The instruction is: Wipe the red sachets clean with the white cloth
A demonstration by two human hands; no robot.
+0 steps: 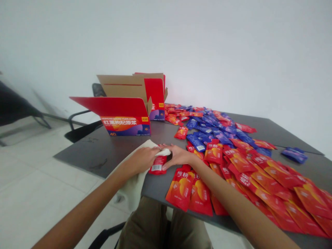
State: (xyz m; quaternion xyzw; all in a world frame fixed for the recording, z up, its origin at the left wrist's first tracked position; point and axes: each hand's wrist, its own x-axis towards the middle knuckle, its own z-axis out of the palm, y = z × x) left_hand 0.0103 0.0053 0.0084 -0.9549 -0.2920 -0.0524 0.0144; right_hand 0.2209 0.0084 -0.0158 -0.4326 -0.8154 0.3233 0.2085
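My left hand (145, 158) is closed on a pale cloth (135, 188), pressing it over the upper part of a red pouch (157, 165). The cloth hangs past the table's front edge. The pouch lies on the table with a white barcode label facing up. My right hand (179, 155) grips the pouch at its right side, thumb near the lower corner and fingers at the top. The cloth and fingers hide part of the pouch. Under my right forearm lie red pouches with orange fruit prints (180, 188), partly overlapping.
Two open red cartons (127, 126) with raised flaps stand at the back left of the dark table (88, 152). Blue pouches (207, 126) are heaped with red ones in the middle, and rows of red pouches (272, 186) cover the right. A black chair (80, 129) stands behind.
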